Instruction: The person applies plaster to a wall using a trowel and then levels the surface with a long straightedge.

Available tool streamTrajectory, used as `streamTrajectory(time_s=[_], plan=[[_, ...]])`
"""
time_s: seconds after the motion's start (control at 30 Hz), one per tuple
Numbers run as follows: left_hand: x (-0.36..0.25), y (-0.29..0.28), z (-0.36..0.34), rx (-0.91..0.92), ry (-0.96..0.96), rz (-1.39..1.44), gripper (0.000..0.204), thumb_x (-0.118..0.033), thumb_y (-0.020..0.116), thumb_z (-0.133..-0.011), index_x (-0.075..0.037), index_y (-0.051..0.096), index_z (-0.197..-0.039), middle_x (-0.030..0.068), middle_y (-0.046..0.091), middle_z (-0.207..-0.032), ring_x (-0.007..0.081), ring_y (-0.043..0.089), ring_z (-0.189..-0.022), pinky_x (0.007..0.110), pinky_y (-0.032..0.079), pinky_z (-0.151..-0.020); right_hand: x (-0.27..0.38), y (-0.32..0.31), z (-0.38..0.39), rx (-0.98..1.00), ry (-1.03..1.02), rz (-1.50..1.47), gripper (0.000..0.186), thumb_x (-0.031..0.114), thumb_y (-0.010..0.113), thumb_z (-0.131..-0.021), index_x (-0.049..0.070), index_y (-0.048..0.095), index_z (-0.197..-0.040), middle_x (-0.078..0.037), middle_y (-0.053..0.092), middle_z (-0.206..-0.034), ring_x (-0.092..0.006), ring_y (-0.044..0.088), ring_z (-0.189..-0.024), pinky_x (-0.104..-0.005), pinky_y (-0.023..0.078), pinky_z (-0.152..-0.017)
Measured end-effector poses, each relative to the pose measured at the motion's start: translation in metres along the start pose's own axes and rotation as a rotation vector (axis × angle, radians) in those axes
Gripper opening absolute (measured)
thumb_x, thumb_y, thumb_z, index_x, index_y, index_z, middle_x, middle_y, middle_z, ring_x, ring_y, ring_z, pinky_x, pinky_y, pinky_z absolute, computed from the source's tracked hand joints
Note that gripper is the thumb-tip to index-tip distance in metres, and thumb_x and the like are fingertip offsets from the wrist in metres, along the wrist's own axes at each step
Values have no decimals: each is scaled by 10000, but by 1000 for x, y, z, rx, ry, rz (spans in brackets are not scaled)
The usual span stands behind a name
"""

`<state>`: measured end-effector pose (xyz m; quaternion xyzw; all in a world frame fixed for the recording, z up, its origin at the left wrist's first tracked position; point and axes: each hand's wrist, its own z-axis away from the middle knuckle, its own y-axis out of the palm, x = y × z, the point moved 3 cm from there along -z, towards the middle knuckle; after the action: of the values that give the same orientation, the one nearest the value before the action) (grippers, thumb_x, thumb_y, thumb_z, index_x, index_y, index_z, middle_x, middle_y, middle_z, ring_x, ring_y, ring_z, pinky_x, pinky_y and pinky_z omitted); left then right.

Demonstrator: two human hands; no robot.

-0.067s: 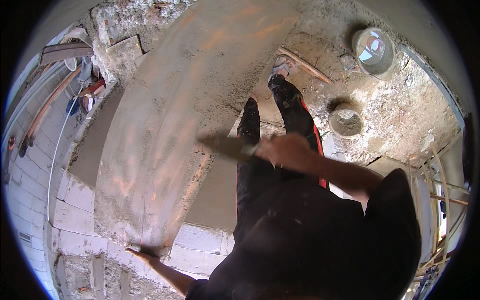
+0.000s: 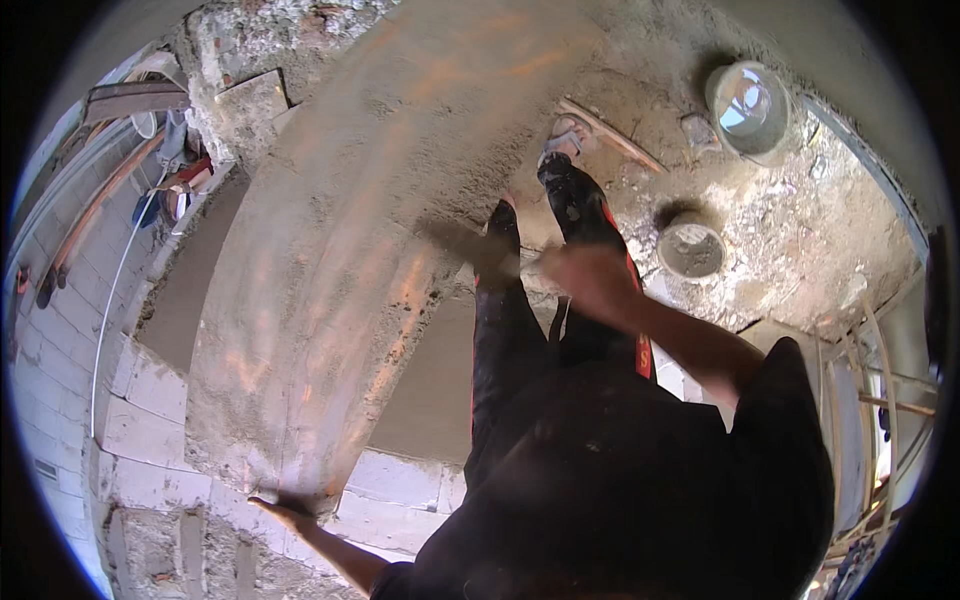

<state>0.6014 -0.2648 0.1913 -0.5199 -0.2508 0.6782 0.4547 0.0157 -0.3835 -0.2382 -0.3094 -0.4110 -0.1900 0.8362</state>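
My right hand (image 2: 592, 285), blurred by motion, is closed around the handle of a trowel (image 2: 462, 246). The trowel's blade points left, over the right edge of a long mortar-smeared panel (image 2: 300, 260) with orange patches. At the panel's near end is my left hand (image 2: 287, 513), its fingers stretched out against the edge. A dark patch beside that hand hides part of it. I cannot tell whether it is a shadow or a thing.
Two buckets stand at the right: a larger one (image 2: 750, 110) with liquid and a smaller one (image 2: 690, 247). A wooden strip (image 2: 612, 134) lies by my foot. Pale blocks (image 2: 395, 487) run under the panel's near end. Wooden poles (image 2: 885, 400) lean at far right.
My right hand and the trowel have moved away from me and slightly right. My left hand remains at the panel's near end.
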Motion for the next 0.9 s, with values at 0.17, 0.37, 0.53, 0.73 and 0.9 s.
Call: streamTrajectory(time_s=[0.17, 0.37, 0.53, 0.73, 0.9], plan=[[-5, 12, -4, -58, 28, -97, 1100, -830, 425, -760, -146, 44, -1533, 145, 5, -1587, 325, 24, -1453, 472, 41, -1171, -67, -24, -24, 14, 305, 89, 415, 440, 566, -902, 35, 562, -994, -200, 637, -710, -380, 650, -692, -485, 521, -606], [-11, 30, 9, -109, 72, -112, 1095, -832, 419, -763, -131, 77, -1532, 153, 43, -1583, 324, 77, -1448, 466, 59, -1172, -42, -49, -22, -82, 394, 103, 430, 413, 528, -926, 46, 565, -1146, -208, 649, -771, -394, 658, -727, -490, 523, -613], [-10, 41, 3, -71, 35, -59, 1062, -803, 423, -792, -88, 135, -1522, 163, 109, -1573, 310, 127, -1441, 437, 102, -1172, -264, -65, -75, -396, 529, 462, 418, 354, 549, -910, 57, 516, -1203, -218, 662, -872, -429, 645, -772, -511, 521, -681], [2, 14, -12, -13, -5, -38, 1018, -769, 407, -829, -102, 85, -1528, 148, 64, -1581, 301, 100, -1448, 435, 85, -1176, -223, 8, -56, -75, 347, 180, 383, 329, 559, -901, 59, 518, -1171, -232, 651, -845, -405, 647, -804, -495, 516, -696], [1, 23, -7, -43, 5, 5, 1001, -763, 385, -843, -63, 140, -1515, 160, 131, -1568, 310, 143, -1438, 441, 88, -1177, -82, -32, -8, -31, 227, 67, 257, 308, 616, -882, 56, 618, -930, -198, 648, -867, -384, 657, -765, -476, 528, -681]])
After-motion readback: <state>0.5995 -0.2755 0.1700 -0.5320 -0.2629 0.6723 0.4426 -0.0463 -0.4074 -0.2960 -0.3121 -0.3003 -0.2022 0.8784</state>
